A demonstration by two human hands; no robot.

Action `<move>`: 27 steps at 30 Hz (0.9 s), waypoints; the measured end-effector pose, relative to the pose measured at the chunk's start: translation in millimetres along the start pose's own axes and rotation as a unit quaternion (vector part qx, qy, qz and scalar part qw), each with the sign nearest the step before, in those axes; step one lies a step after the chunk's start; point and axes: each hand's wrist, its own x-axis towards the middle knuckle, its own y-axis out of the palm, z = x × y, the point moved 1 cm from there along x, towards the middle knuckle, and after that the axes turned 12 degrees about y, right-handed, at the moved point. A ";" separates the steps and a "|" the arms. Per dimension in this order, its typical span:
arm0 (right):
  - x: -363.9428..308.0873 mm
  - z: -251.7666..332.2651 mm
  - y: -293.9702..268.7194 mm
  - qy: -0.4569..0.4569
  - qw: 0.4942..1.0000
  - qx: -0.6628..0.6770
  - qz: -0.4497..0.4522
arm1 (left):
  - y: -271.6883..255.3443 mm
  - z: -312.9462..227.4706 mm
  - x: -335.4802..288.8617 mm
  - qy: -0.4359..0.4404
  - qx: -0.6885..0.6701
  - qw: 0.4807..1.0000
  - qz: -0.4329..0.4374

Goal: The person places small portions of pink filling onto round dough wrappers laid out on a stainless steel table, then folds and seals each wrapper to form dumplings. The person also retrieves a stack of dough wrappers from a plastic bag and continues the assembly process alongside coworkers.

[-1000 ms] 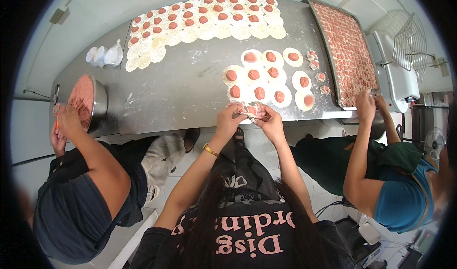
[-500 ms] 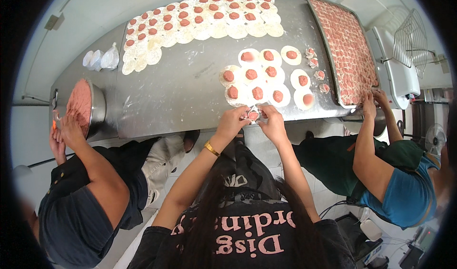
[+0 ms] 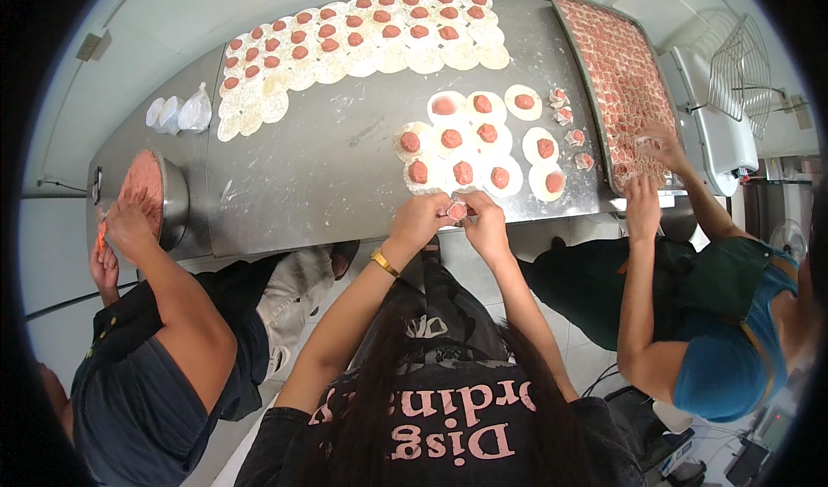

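Observation:
Between my two hands, at the front edge of the steel table, is a small open-topped dumpling with pink filling. My left hand pinches its wrapper from the left, a gold-coloured band on that wrist. My right hand grips the dumpling's right side with closed fingers. Just beyond my hands lie several round wrappers, each topped with a ball of pink filling. To their right a few gathered dumplings stand in a loose line on the table.
Many wrappers with filling cover the far part of the steel table. On the right, a large tray is packed with dumplings, and a co-worker's hands are over it. At left another person's hand reaches into a bowl of pink filling.
The wrapper in my hands is drawn closer around its filling. At the right, the co-worker's far hand has moved up over the tray, apart from the near one.

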 end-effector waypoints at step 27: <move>-4.2 10.3 11.4 -0.087 0.972 -0.219 -0.006 | -6.9 13.2 -16.9 -0.092 -0.018 0.994 -0.051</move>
